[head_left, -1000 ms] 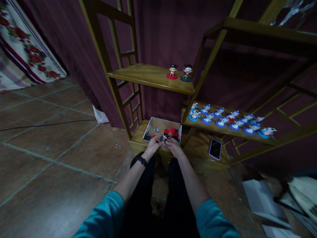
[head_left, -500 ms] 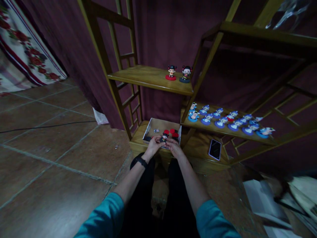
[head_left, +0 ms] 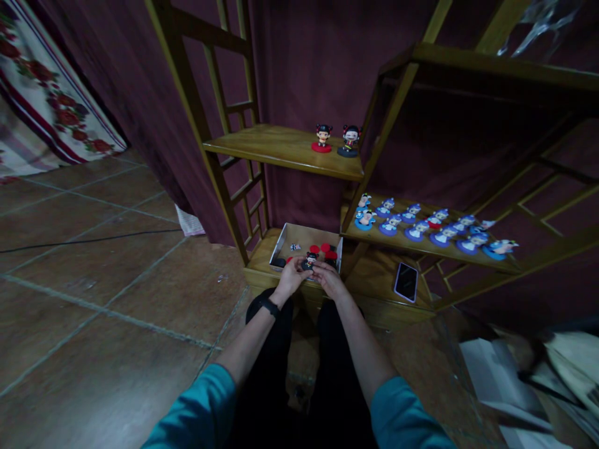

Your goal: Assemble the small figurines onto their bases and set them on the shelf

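Note:
Between my two hands, over the near edge of a shallow cardboard box [head_left: 306, 232], is a small figurine [head_left: 311, 259] with black hair and red hair ties, upright on a dark round base. My left hand [head_left: 292, 274] is closed on the base from the left. The fingers of my right hand [head_left: 329, 278] close on it from the right. Inside the box lie red discs [head_left: 326, 248], dark pieces and a small black-and-white piece [head_left: 294, 247]. My hands hide the box's front part.
Two similar figurines, one on a red base [head_left: 321, 138] and one on a dark base [head_left: 350, 141], stand on the wooden shelf [head_left: 276, 144] above. Several blue-and-white figurines [head_left: 416, 231] line the right shelf. A phone [head_left: 406, 282] lies below them. White boxes [head_left: 496, 374] are at lower right.
Almost nothing differs. Both hands stay on the figurine over the box, with only a slight shift of the fingers and of the camera view.

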The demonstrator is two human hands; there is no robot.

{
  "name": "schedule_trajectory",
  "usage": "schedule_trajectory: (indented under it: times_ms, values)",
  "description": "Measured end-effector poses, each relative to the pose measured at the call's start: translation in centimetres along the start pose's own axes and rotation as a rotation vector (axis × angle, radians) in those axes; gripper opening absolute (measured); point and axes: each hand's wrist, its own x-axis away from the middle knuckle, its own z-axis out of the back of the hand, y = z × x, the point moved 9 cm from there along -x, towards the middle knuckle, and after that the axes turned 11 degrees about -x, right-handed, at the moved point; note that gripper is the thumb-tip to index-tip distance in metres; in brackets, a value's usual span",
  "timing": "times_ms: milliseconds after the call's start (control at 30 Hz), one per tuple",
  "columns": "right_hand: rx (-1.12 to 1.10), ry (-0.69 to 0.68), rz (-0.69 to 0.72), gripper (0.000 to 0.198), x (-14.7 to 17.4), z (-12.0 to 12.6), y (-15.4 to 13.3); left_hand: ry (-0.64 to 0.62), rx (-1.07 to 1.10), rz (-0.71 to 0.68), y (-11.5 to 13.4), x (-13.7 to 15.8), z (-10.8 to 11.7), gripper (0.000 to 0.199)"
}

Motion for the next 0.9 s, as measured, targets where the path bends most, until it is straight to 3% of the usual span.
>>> schedule_trajectory:
  times_ms: [400,667,900]
  values:
    - [0.007,0.010,0.055,0.026,-0.4,0.5,-0.3,-0.089,-0.100,-0.056,-0.3,-0.1,-0.9,0.048]
    - [0.029,-0.039,0.031,0.030,-0.3,0.1,-0.1,-0.017,-0.450,-0.181,1.0,0.6,-0.4,0.040]
    - [0.038,0.021,0.053,0.030,-0.4,0.8,-0.1,-0.014,-0.744,-0.202,2.0,1.6,-0.7,0.037]
